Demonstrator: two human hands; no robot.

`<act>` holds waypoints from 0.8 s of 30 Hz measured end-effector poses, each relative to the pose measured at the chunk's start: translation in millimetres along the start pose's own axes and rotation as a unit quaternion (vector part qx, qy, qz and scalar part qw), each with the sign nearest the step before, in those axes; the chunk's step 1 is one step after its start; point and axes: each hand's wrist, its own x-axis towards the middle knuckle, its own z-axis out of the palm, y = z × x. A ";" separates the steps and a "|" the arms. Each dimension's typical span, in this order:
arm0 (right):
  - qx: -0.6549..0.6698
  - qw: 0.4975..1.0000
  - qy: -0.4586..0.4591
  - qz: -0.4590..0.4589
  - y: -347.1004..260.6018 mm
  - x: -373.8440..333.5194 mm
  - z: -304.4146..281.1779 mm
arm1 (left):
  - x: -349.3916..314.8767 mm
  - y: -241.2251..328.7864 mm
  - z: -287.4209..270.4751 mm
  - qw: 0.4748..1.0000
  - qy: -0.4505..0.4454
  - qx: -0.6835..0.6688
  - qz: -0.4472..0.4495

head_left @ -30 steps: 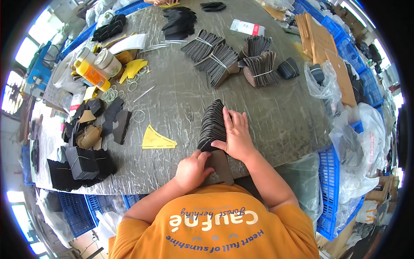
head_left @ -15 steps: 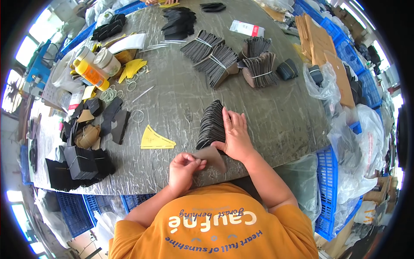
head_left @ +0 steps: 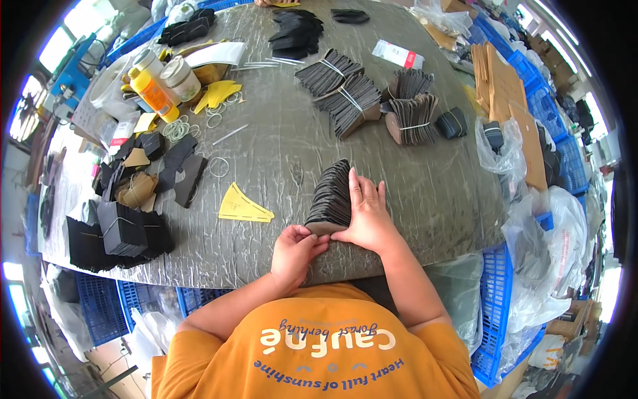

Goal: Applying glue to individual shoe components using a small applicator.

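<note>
A leaning stack of thin black cut pieces (head_left: pixel 330 196) stands on edge in front of me near the table's front edge. At its near end is a brownish-grey cut piece (head_left: pixel 323 228). The fingertips of my left hand (head_left: pixel 292 256) are closed on this piece's lower edge. My right hand (head_left: pixel 370 216) holds the stack along its right side, fingers stretched forward and thumb at the near end. To the left lies a flat yellow pattern piece (head_left: pixel 244 204), apart from both hands.
Banded bundles of dark pieces (head_left: pixel 345 100) sit farther back. More dark pieces (head_left: pixel 123 229) are piled at the left, near an orange-yellow bottle (head_left: pixel 154 96) and rubber bands (head_left: pixel 178 130). Blue crates (head_left: pixel 493 306) and plastic bags (head_left: pixel 561 233) line the right. Another person's hand (head_left: pixel 272 2) shows at the far edge.
The brownish-grey piece has gone from tilted in my left hand to lying against the stack's near end. My left hand has moved right and forward to the stack. The view has shifted slightly.
</note>
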 end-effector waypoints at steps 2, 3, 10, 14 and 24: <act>0.032 0.999 0.014 0.022 -0.2 1.2 1.8 | -1.6 8.5 -7.4 0.910 0.010 0.406 0.085; 0.035 0.999 0.015 0.010 -1.5 2.6 2.7 | -2.1 14.9 -7.6 0.910 0.020 0.405 0.092; 0.061 0.996 0.067 -0.015 6.1 -1.1 5.8 | 78.2 21.6 8.1 0.774 -0.307 0.452 0.320; 0.065 0.989 0.117 -0.063 7.1 0.7 18.2 | 83.0 19.1 2.0 0.762 -0.304 0.458 0.341; 0.588 0.806 0.043 0.060 26.5 6.5 -0.6 | 92.8 152.4 -80.6 0.535 0.263 0.720 0.355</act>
